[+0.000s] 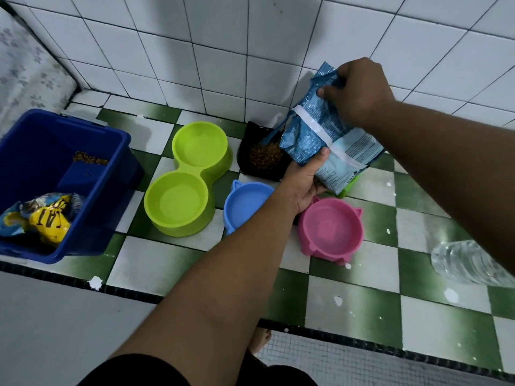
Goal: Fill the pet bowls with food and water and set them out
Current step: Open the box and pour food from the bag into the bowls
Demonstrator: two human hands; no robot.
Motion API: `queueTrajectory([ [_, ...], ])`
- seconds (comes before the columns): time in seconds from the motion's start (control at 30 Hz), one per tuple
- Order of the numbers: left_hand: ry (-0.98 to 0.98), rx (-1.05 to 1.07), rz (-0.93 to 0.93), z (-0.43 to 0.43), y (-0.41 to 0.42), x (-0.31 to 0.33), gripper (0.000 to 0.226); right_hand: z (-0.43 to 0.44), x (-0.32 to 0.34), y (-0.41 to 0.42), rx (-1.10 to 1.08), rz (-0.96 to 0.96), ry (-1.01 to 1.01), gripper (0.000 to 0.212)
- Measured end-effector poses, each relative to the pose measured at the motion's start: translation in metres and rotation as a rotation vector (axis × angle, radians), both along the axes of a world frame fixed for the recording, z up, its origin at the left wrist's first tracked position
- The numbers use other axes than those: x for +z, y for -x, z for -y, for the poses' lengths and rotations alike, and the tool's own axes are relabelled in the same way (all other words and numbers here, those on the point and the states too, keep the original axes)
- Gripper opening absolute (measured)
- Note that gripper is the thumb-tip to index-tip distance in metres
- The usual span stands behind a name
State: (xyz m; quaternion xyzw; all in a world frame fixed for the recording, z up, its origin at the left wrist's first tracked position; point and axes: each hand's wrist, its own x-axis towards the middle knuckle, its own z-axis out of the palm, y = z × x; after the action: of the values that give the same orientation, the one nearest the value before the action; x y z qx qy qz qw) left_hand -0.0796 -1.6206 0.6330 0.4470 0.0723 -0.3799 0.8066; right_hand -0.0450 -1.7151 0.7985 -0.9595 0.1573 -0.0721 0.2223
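Note:
A blue food bag [320,135] hangs tilted over a black bowl [248,165] that holds brown kibble. My left hand [303,182] grips the bag's lower edge and my right hand [356,93] grips its top. A lime-green double bowl [186,176] sits empty to the left. A blue cat-eared bowl [245,204] and a pink cat-eared bowl [330,229] stand empty on the checkered floor near my left wrist. A green bowl [349,186] peeks out under the bag, mostly hidden.
A dark blue bin [92,188] at the left holds loose kibble and a yellow and blue food bag [41,218]. A clear water bottle [471,263] lies at the right. White tiled wall [223,51] stands right behind the bowls. A raised floor edge runs in front.

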Motion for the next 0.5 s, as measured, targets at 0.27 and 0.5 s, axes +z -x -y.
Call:
queueTrajectory([
  [0.27, -0.007, 0.015, 0.056, -0.003, 0.002, 0.016, 0.045, 0.009, 0.013, 0.014, -0.041, 0.064, -0.065, 0.039],
  [0.5, 0.003, 0.023, 0.078, 0.007, 0.008, 0.025, 0.055, 0.025, 0.030, 0.035, -0.003, 0.058, -0.084, 0.036],
])
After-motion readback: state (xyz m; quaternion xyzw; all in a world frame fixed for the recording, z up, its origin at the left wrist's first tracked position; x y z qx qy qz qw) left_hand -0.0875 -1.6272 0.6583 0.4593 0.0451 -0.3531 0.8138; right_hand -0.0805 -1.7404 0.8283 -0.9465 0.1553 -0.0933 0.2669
